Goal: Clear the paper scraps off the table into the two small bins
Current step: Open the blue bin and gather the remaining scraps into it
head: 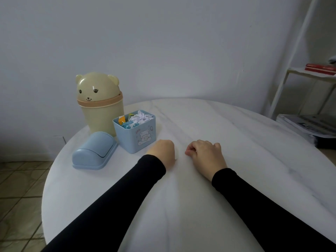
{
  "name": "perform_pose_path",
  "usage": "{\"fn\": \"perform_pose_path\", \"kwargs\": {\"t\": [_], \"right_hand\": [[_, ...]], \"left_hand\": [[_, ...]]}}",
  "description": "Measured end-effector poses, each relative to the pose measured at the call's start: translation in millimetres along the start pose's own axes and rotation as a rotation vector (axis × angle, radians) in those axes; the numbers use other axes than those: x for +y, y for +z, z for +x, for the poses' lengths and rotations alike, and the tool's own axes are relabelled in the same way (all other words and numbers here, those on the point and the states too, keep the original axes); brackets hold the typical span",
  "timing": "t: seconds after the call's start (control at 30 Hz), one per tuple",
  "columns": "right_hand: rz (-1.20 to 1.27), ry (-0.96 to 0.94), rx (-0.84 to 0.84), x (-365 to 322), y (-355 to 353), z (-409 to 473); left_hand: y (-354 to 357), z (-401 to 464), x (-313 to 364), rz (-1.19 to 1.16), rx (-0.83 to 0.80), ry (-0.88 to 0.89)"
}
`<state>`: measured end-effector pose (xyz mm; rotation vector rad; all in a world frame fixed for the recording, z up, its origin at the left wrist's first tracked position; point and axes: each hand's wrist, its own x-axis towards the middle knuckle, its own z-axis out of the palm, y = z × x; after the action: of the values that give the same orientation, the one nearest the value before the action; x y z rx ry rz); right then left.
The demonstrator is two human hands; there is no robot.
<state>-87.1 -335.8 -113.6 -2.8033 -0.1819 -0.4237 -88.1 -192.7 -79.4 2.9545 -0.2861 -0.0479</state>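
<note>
A small blue square bin (141, 138) with a bear print stands at the table's left, lid off, filled with crumpled white and coloured paper scraps (138, 118). Behind it stands a cream bear-shaped bin (101, 113) with its domed lid on. The blue bin's lid (94, 151) lies on the table to the left. My left hand (161, 151) rests on the white round table (227, 142) just right of the blue bin, fingers curled under. My right hand (205, 153) rests beside it as a loose fist. I see nothing held in either hand.
A white shelf unit (298, 73) stands at the right with a red book (320, 69) on it. A stack of magazines (309, 126) lies low behind the table's right edge. Tiled floor (20, 188) shows at the left.
</note>
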Motion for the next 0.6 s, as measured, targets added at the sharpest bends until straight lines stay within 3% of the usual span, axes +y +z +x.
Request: {"fn": "perform_pose_path", "kwargs": {"t": [0.27, 0.37, 0.6], "right_hand": [[0.03, -0.004, 0.024, -10.8, -0.5, 3.3], [0.067, 0.0, 0.056, -20.6, -5.2, 11.2], [0.282, -0.107, 0.179, -85.3, -29.4, 57.8]], "left_hand": [[10.1, -14.9, 15.2, 0.217, 0.009, 0.082], [-0.4, -14.3, 3.7, 0.107, 0.032, 0.042], [-72.1, -5.8, -64.1, -0.304, 0.557, -0.036]]}}
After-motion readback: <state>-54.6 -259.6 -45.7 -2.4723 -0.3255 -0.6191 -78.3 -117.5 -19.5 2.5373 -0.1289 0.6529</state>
